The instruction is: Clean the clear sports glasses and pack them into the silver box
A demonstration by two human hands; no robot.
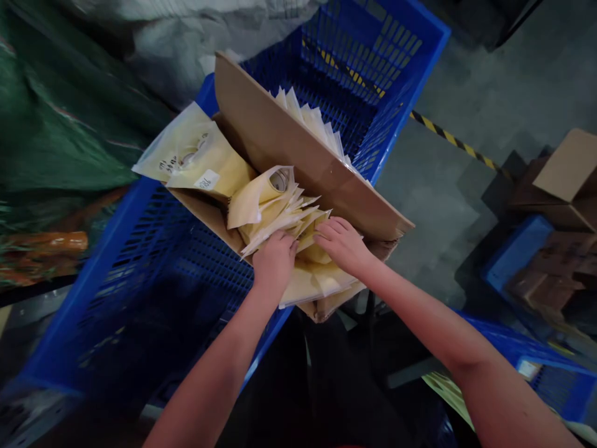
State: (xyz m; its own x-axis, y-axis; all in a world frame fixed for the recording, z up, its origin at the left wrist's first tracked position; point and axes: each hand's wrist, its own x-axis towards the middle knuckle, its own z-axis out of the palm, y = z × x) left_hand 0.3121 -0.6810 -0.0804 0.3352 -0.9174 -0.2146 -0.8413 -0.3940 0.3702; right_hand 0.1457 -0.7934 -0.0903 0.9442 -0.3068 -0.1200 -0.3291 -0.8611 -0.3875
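Note:
A brown cardboard box (298,149) rests tilted across the rim of a big blue plastic crate (140,249). It is filled with several yellowish plastic pouches (275,205), standing on edge. My left hand (275,261) is closed on the near edges of the pouches. My right hand (342,244) lies beside it, fingers curled into the same stack. More pouches (196,155) spill out at the box's far left end, and another row (312,121) shows behind the box's raised flap.
A grey concrete floor with a black-and-yellow tape line (457,143) lies to the right. Cardboard boxes (564,180) and another blue crate (550,367) stand at the right. Green sacking (56,112) fills the left.

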